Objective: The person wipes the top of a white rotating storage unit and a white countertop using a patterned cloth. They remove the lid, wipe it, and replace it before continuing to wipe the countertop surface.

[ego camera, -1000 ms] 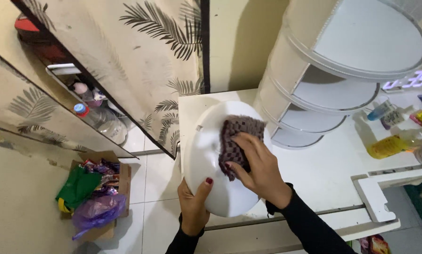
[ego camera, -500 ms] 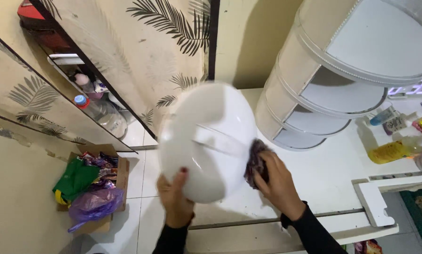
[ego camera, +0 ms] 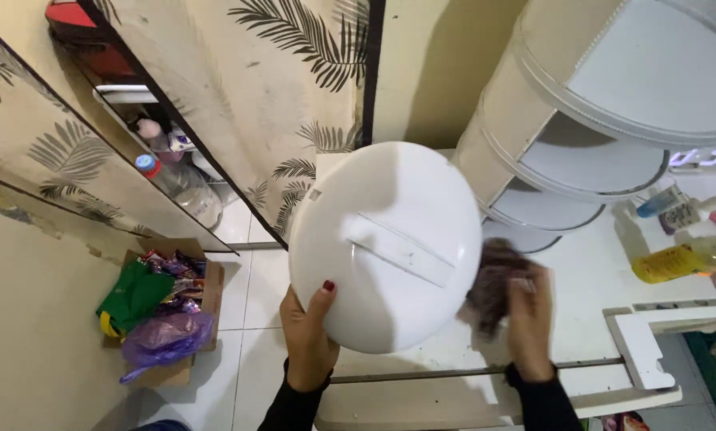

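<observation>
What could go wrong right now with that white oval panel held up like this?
The left hand alone grips the white oval panel at its lower edge, partly over the tiled floor; it could slip and drop. The right hand with the cloth is off the panel's face, giving no visible support. The panel's far edge is near the tiered shelf and might knock it.

Left hand (ego camera: 308,335) clamped with thumb up; right hand (ego camera: 530,319) clenched, blurred.
</observation>
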